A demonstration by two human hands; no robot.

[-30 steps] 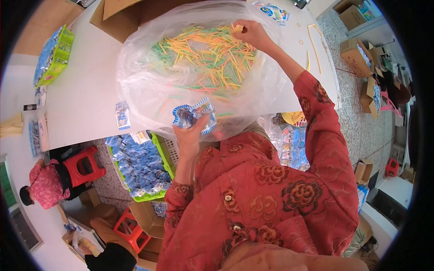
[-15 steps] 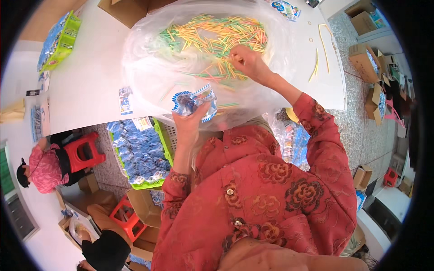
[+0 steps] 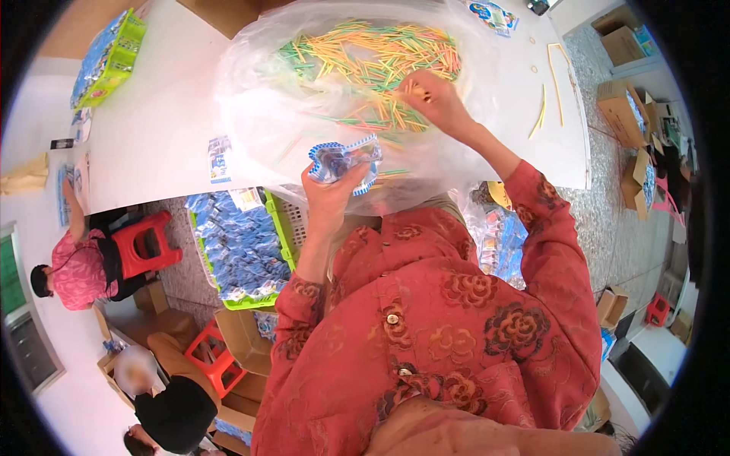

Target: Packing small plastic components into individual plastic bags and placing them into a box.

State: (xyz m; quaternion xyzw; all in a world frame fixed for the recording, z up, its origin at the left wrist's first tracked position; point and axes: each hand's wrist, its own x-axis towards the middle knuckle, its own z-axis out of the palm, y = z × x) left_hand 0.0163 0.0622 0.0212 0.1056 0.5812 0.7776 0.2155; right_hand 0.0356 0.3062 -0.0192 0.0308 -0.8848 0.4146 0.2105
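My left hand [image 3: 328,199] is closed round a small clear packet [image 3: 334,161] with blue-and-white edges, held upright over the near side of a large clear plastic bag [image 3: 247,83]. Spread out in the bag is a heap of thin sticks [image 3: 357,57] in yellow, green, orange and pink. My right hand [image 3: 442,106] hangs over the heap's right side, its fingers curled shut. Pale, thin ends show at the fingertips and look like a few of the sticks; the fingers hide how many. A gap separates the two hands.
A green crate [image 3: 243,243] full of blue packets stands below the table edge at left; another green crate [image 3: 114,64] is at far left. One flat packet [image 3: 220,161] lies beside the bag. Loose sticks [image 3: 539,114] lie at right. Two people sit left, near red stools [image 3: 148,243].
The whole view has shifted slightly to the right. My left hand keeps its hold on the packet, and my right hand stays curled over the sticks. A seated person's arm now reaches up at far left.
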